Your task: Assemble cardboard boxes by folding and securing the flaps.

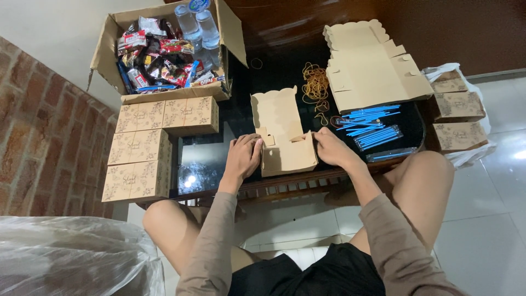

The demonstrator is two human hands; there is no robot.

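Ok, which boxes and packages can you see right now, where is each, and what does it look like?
Half-folded box: table centre, plain brown card, lid up, between left hand and right hand.
Flat blanks: far right, stacked brown card.
Closed boxes: left, brown with pale floral print.
Carton: far left, open, holding snack packets and bottles.
Printed boxes: right, in a white bag.
Clear bag: lower left.

Brown cardboard box (285, 145): partly folded, lid flap open and lying flat away from the person, base walls raised, resting on the dark glass tabletop.
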